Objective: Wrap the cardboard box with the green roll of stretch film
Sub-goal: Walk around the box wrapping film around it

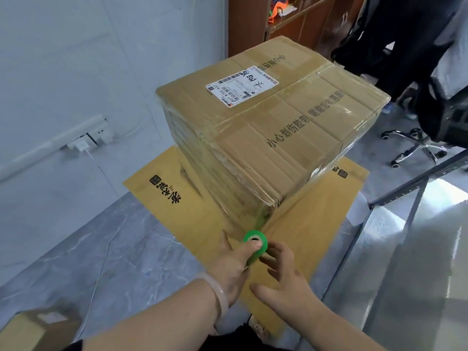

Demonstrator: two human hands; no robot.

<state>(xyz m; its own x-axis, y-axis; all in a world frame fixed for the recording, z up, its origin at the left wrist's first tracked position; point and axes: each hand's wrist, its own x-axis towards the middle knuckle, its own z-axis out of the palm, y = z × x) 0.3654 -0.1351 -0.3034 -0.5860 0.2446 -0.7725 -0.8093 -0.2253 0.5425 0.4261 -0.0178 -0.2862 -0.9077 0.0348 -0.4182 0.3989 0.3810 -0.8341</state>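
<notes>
A large cardboard box (266,127) with a white shipping label stands on flattened cardboard sheets (311,224); its sides show shiny layers of clear film. The green roll of stretch film (254,245) is just below the box's near corner, with film running from it up to that corner. My left hand (234,262) holds the roll, thumb pressed into its core. My right hand (283,277) sits beside the roll on the right, fingers spread and touching its lower side.
A small cardboard box (38,328) lies at the bottom left on the grey marble floor. An office chair (420,145) and a person's dark clothing are at the right rear. A metal frame (415,191) stands right. A wall socket with plug (86,143) is left.
</notes>
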